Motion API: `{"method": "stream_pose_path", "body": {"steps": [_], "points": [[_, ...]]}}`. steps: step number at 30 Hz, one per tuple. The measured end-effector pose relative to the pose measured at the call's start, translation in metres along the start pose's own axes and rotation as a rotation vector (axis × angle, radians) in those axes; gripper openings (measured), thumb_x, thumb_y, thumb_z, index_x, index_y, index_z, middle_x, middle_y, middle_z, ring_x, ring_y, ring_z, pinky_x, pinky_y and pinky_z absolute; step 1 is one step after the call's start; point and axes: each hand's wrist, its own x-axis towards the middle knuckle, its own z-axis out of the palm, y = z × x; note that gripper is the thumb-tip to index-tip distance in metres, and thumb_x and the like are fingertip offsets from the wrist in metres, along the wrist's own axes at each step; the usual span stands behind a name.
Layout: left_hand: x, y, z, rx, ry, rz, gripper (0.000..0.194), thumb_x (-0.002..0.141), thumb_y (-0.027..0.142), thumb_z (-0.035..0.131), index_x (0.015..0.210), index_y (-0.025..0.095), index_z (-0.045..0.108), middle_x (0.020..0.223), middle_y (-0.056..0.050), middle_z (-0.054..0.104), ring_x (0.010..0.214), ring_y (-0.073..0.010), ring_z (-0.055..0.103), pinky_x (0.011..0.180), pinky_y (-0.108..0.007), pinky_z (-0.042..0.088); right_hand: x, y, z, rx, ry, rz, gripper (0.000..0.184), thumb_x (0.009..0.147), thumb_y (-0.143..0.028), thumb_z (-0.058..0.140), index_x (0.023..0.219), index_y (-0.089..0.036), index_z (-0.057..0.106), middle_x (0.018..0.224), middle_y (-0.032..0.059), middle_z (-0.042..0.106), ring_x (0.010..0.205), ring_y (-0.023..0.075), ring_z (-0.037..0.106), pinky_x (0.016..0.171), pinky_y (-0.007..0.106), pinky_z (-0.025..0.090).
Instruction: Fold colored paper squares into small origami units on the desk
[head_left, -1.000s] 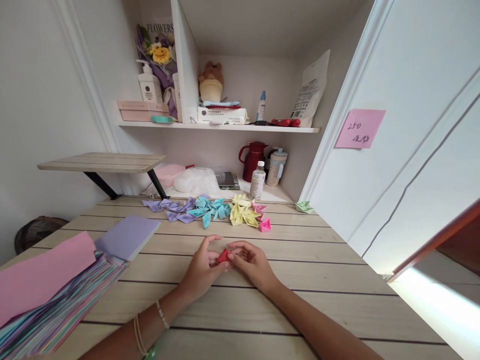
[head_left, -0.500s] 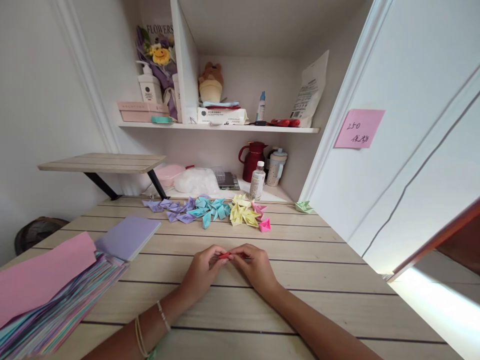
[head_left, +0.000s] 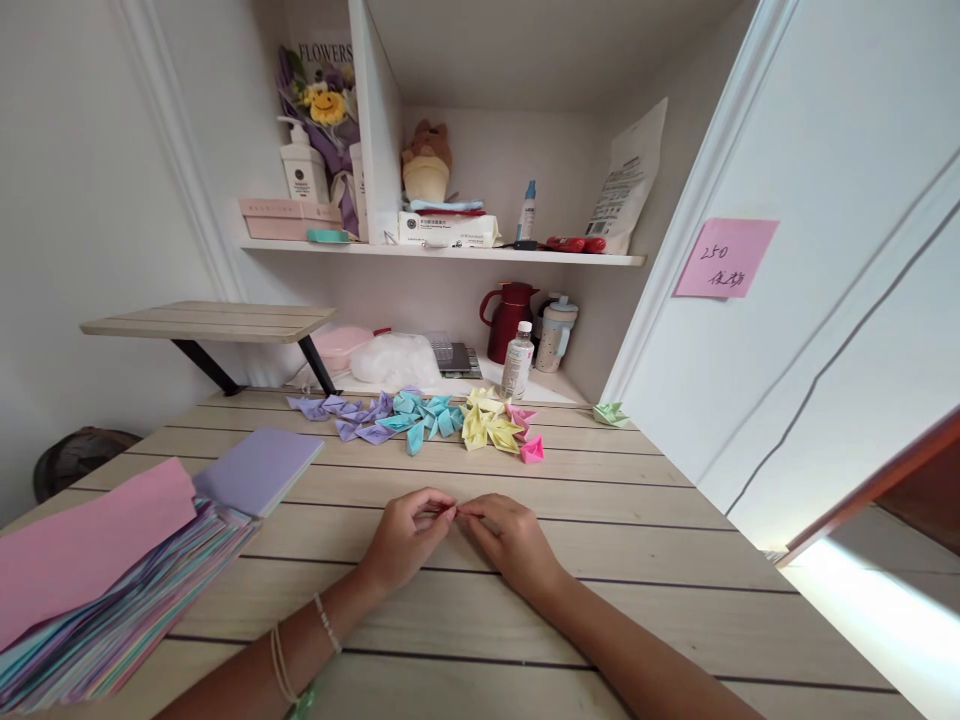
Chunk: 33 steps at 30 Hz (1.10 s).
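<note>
Between my fingertips, just above the wooden table (head_left: 630, 540), is a small piece of folded red paper (head_left: 454, 511); the fingers hide nearly all of it. My left hand (head_left: 409, 535) pinches it from the left, thumb and fingers pressed together. From the other side my right hand (head_left: 514, 540) is closed on its right end. Beyond the hands lies a row of folded paper pieces: purple ones (head_left: 360, 418), blue ones (head_left: 424, 418), yellow ones (head_left: 487, 425) and a bright pink one (head_left: 532, 450).
At the left a stack of coloured paper (head_left: 142, 605) has a pink sheet (head_left: 97, 545) on top, beside a purple pad (head_left: 259, 468). A raised wooden stand (head_left: 206, 321) is behind. A clear bottle (head_left: 517, 362), a red jug (head_left: 511, 320) and a green folded piece (head_left: 611, 414) are at the back.
The red paper has turned and flattened between my fingers and is now mostly covered. Both hands' fingers have closed down tighter around it. The other folded pieces stay where they were.
</note>
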Motion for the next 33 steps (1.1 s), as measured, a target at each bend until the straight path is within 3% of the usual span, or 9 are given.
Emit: {"method": "stream_pose_path", "body": {"steps": [16, 33], "points": [[-0.004, 0.008, 0.000, 0.099, -0.028, 0.059, 0.026, 0.067, 0.010, 0.051, 0.088, 0.017, 0.065, 0.092, -0.005, 0.068, 0.089, -0.0181, 0.061, 0.078, -0.028, 0.051, -0.001, -0.009, -0.002, -0.207, -0.097, -0.176, 0.014, 0.084, -0.016, 0.048, 0.090, -0.020, 0.060, 0.085, 0.0044, 0.067, 0.078, 0.0161, 0.060, 0.070, 0.028, 0.049], [-0.006, 0.014, 0.001, 0.151, -0.022, 0.086, 0.026, 0.066, 0.010, 0.050, 0.085, 0.018, 0.065, 0.089, -0.005, 0.066, 0.088, -0.0191, 0.060, 0.074, -0.028, 0.050, 0.001, -0.017, -0.005, -0.363, -0.089, -0.216, 0.013, 0.085, -0.019, 0.048, 0.087, -0.022, 0.061, 0.083, 0.0037, 0.067, 0.074, 0.0148, 0.060, 0.067, 0.028, 0.046]]}}
